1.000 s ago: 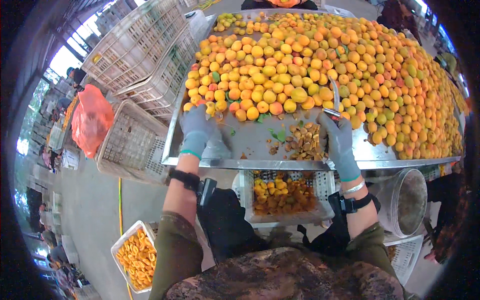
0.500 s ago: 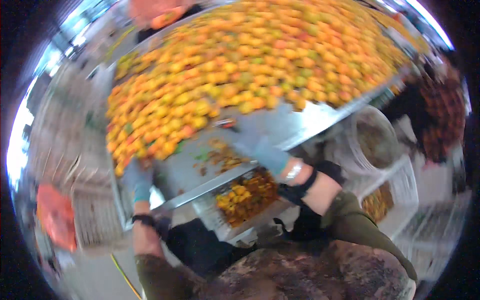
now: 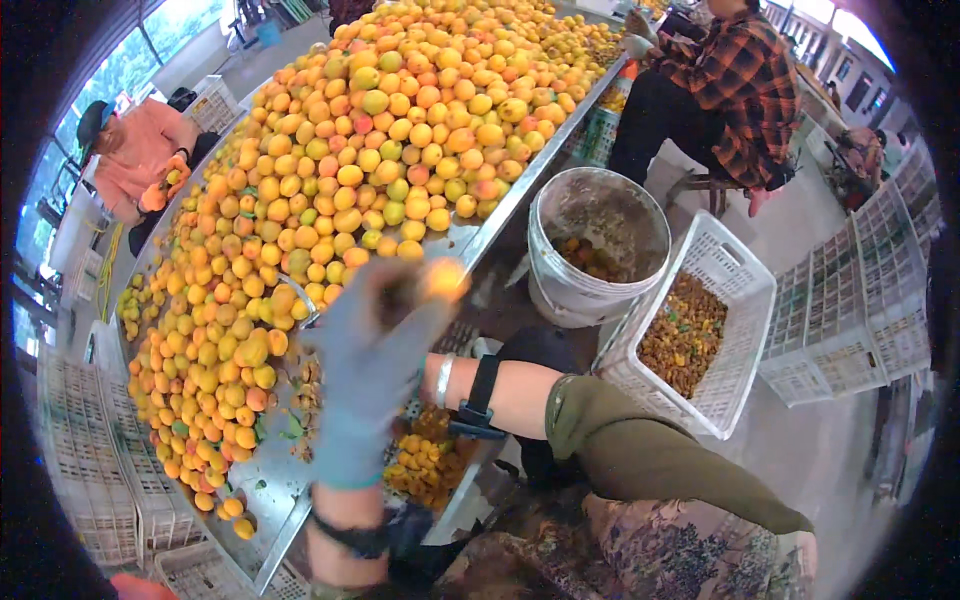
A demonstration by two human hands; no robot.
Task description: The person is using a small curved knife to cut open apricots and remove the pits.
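My left hand [image 3: 370, 345], in a grey-blue glove and blurred, is raised over the near edge of the metal table [image 3: 285, 520]. Its thumb and fingers are closed on an orange apricot [image 3: 445, 280]. Behind it my right forearm [image 3: 515, 395] reaches in from the right, with a silver bracelet and a black strap. The right hand is mostly hidden by the left. A small curved metal tool [image 3: 300, 295] pokes out beyond it, apparently in the right hand's grip. A large heap of apricots [image 3: 350, 170] covers the table.
Below the edge sits a container of orange fruit pieces [image 3: 425, 470]. A white bucket [image 3: 600, 245] and a white crate of brown scraps [image 3: 685, 335] stand at the right. Stacked crates [image 3: 850, 310] lie beyond. One person [image 3: 745, 90] sits far right, another [image 3: 145, 150] far left.
The view has swung to the right. My left hand has lifted from the fruit at the table's left to the middle, now with an apricot. My right hand has gone behind it.
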